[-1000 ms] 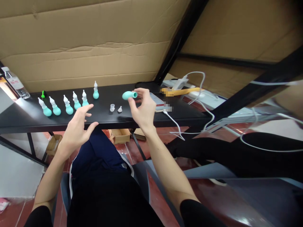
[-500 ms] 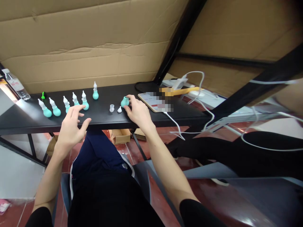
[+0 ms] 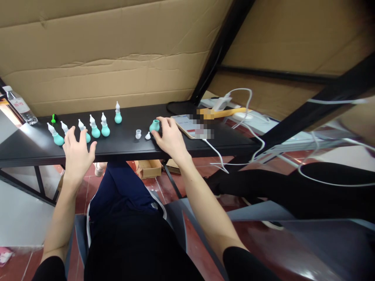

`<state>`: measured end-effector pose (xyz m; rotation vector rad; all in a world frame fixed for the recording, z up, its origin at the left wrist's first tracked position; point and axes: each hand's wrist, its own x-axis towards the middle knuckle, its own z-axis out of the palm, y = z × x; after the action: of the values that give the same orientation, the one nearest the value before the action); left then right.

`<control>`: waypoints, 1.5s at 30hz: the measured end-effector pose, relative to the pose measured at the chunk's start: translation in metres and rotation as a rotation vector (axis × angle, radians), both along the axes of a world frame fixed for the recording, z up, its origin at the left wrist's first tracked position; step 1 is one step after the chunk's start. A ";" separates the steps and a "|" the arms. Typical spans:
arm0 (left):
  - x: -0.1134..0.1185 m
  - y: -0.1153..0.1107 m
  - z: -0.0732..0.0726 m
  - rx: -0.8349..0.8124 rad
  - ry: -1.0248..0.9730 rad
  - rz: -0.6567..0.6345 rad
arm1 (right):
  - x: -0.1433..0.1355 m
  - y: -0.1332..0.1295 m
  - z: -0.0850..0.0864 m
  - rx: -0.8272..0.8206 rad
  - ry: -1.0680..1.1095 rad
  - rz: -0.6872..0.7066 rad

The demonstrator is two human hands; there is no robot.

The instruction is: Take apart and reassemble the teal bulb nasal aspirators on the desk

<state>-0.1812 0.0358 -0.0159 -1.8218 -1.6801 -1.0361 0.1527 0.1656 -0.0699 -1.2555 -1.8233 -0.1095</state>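
Note:
My left hand [image 3: 78,150] has its fingers spread at the near side of a row of nasal aspirators, partly hiding two of them. Each has a turquoise bulb and a whitish nozzle; one aspirator [image 3: 106,127] stands at the row's right end, another [image 3: 118,116] farther back. My right hand [image 3: 170,139] rests beside a loose turquoise bulb [image 3: 154,125] with an open neck. Thumb and fingers are apart around the bulb's near and right sides, not visibly gripping it. Left of it are a clear plastic connector [image 3: 138,134] and a small white nozzle tip [image 3: 148,135].
A phone [image 3: 187,127] with a white cable lies right of my right hand. A water bottle [image 3: 20,105] stands at the table's left end, near a small green object [image 3: 53,118]. Cardboard [image 3: 111,58] walls the back. Another person's dark-clothed leg [image 3: 263,183] is at the right.
My left hand has moved left along the row, uncovering the aspirators at its right end. My right hand has shifted slightly and its fingers have loosened around the bulb, which stays put.

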 end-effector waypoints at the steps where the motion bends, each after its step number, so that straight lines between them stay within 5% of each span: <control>1: -0.002 0.003 -0.002 -0.046 0.012 0.025 | 0.000 0.000 0.000 -0.003 0.002 0.002; 6: -0.009 0.016 -0.012 -0.193 0.014 0.059 | 0.001 0.000 0.001 -0.015 0.009 0.014; 12: -0.019 0.029 -0.024 -0.146 -0.037 -0.031 | 0.001 -0.001 0.001 -0.010 0.019 0.007; 24: 0.003 0.016 0.001 0.189 -0.188 -0.191 | -0.001 0.000 0.004 0.075 0.113 0.016; 28: 0.013 0.011 0.003 0.257 -0.292 -0.234 | -0.003 -0.009 0.014 0.128 0.157 0.027; 31: 0.023 -0.002 0.012 0.227 -0.249 -0.388 | -0.009 -0.027 0.028 0.195 0.227 0.061; 35: 0.040 -0.026 0.026 0.036 -0.080 -0.705 | -0.023 -0.065 0.048 0.193 0.350 0.437; 38: 0.051 -0.040 0.030 -0.009 -0.037 -0.803 | -0.033 -0.093 0.058 0.110 0.314 0.803; 45: 0.052 -0.048 0.030 -0.081 0.072 -0.886 | -0.040 -0.111 0.063 0.043 0.229 1.011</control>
<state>-0.1291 -0.0117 0.0144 -2.6960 -0.8388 -1.1925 0.1125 0.0542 -0.0065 -0.1940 -2.0181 0.5265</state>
